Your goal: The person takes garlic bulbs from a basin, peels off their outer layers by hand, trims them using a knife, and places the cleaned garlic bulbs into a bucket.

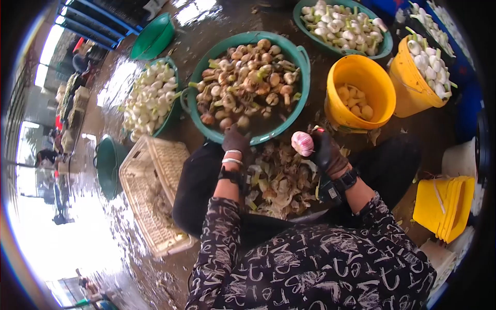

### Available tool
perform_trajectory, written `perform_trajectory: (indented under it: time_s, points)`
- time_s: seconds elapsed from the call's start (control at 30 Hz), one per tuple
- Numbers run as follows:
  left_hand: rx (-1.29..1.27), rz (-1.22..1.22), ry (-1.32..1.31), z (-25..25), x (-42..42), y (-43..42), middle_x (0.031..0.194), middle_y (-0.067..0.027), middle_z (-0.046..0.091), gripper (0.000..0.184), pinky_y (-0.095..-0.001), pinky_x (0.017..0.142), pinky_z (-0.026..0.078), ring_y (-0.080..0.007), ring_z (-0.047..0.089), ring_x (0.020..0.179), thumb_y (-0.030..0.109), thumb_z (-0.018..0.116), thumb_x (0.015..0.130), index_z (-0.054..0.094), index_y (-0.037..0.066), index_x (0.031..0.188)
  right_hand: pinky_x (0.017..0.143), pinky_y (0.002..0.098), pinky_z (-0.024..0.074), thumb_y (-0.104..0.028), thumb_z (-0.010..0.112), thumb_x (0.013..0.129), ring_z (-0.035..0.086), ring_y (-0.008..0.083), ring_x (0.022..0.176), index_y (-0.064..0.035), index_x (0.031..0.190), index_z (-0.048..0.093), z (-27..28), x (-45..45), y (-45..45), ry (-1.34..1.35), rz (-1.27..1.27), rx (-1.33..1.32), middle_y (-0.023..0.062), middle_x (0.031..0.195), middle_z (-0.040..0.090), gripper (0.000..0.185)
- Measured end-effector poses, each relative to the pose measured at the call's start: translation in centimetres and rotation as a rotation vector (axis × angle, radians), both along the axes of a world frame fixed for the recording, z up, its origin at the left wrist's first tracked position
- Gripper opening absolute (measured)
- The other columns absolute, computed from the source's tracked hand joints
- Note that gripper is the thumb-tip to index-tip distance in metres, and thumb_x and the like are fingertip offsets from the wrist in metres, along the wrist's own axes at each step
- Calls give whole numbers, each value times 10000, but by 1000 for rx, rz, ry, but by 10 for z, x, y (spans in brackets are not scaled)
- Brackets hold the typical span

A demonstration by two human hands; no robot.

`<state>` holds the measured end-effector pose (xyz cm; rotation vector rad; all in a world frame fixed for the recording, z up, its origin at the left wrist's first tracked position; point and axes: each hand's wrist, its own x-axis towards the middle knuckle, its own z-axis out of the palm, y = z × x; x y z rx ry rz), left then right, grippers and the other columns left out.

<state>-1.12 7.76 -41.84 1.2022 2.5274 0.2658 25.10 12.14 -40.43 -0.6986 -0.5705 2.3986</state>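
Observation:
My right hand (pixel 329 155), in a dark glove, holds up a pink-and-white garlic bulb (pixel 302 143) over my lap. A small red and pale thing shows at its fingertips, too small to name. My left hand (pixel 236 138), also gloved, reaches over the near rim of a teal tub (pixel 305 77). Its fingers are close to a garlic bulb (pixel 243 122) at the pile's near edge; they are mostly hidden, so whether they grip it is unclear. Brown, unpeeled garlic bulbs (pixel 253 77) fill most of the tub. Between my legs lies a heap of garlic peelings (pixel 281 181).
A yellow bucket (pixel 336 77) with some pale bulbs stands right of the tub. White garlic fills another yellow bucket (pixel 405 85), a green basin (pixel 173 116) and a back basin (pixel 297 23). A beige crate (pixel 139 181) leans at left; yellow containers (pixel 439 206) lie right.

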Motion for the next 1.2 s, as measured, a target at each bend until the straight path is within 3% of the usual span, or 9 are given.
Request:
perform_trajectory:
  time_s: [0.1,0.2,0.37,0.43,0.53,0.63,0.77,0.83,1.2]
  points:
    - [20,-76,-26,-60,-35,40,1171,-230,542,661,-449,892,442,-377,536,1067,496,647,701,501,146,1243,758,358,484,-383,412,901,549,252,921,8,1124,508,-2,16,42,658,35,49,126,1011,562,460]
    - [-440,-39,-122,-88,-46,77,1267,-175,518,748,-452,953,408,-319,514,1157,583,647,701,524,68,1229,712,333,464,-394,436,884,536,233,862,6,1145,489,62,35,52,674,-319,-108,126,987,555,480]
    - [-359,-197,-402,-129,-43,84,1024,-179,652,677,-370,795,482,-307,632,942,596,668,674,641,42,1063,619,314,475,-584,416,875,575,216,834,-23,1140,519,31,33,51,335,-347,-147,82,908,588,629]
    - [-48,-296,-548,-77,-9,64,885,-161,680,633,-328,712,495,-286,661,802,562,694,675,658,31,1016,596,274,473,-500,439,892,579,180,685,-56,1120,553,-9,19,31,-363,-109,-20,73,820,597,511]
    - [5,-586,-625,6,33,35,902,-139,674,557,-304,746,493,-213,658,812,390,780,646,638,39,1056,530,280,492,-439,424,924,572,147,635,-43,1106,533,-44,6,26,-218,253,-348,63,810,596,450]
    - [109,-747,-369,49,69,6,917,-136,668,577,-292,742,494,-200,657,815,336,804,638,615,28,1088,569,274,503,-354,429,937,586,152,666,-41,1082,543,-23,-8,8,-274,169,184,66,849,600,363]
    - [441,-354,-907,52,87,-17,948,-141,660,604,-291,744,501,-181,652,810,293,819,634,584,5,1110,649,286,511,-289,405,958,599,162,805,-6,1101,542,3,-2,-5,-300,95,858,68,923,608,345]
    - [512,-135,-1181,50,98,-31,939,-123,663,544,-290,740,505,-156,644,805,294,810,656,597,-3,1059,726,294,493,-251,417,962,592,148,888,17,1058,577,42,-3,-17,-81,99,147,63,952,619,327]
    - [398,-567,-233,107,110,-80,789,-101,621,449,-331,671,497,-300,593,689,385,780,608,648,75,904,598,338,434,-291,622,806,566,286,648,-54,779,657,51,-1,-37,-922,149,1451,147,743,590,241]
